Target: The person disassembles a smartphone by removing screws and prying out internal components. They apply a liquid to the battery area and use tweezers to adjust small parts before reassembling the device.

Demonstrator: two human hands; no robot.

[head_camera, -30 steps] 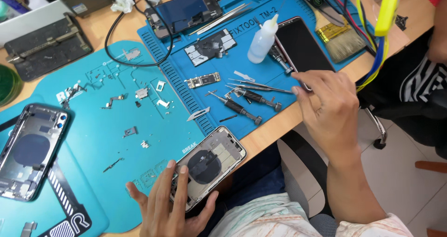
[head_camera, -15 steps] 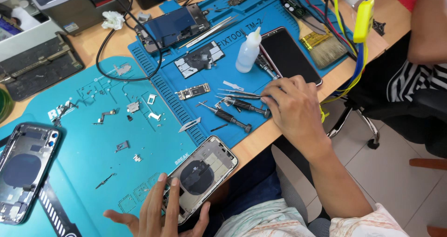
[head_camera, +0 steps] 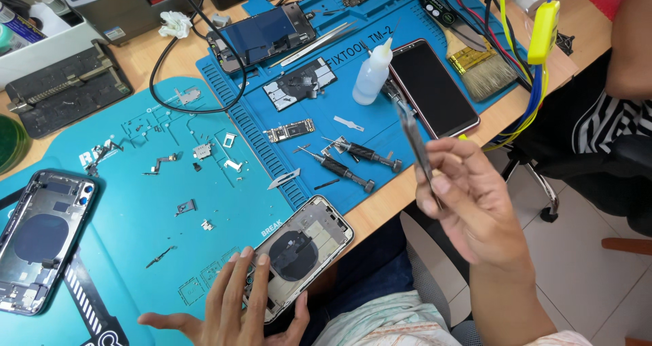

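Note:
My left hand (head_camera: pixel 234 302) lies on the near end of an opened phone housing (head_camera: pixel 302 251) that sits at the front edge of the teal mat (head_camera: pixel 136 203), fingers spread over it. My right hand (head_camera: pixel 475 207) is raised off the table at the right and pinches a pair of metal tweezers (head_camera: pixel 413 139), tips pointing up and away. Below it on the blue mat (head_camera: pixel 380 81) lie two small screwdrivers (head_camera: pixel 353 162) and a thin blade (head_camera: pixel 284 178).
A second opened phone housing (head_camera: pixel 41 241) lies at the left. Small screws and brackets (head_camera: pixel 197 152) dot the teal mat. A white squeeze bottle (head_camera: pixel 372 73), a dark phone (head_camera: pixel 433 88), a screen assembly (head_camera: pixel 261 35), a brush (head_camera: pixel 479 67) and cables are further back. Another person sits at the right.
My right hand has lifted from the tools on the blue mat and come up with the tweezers in its fingers. My left hand stays on the phone housing.

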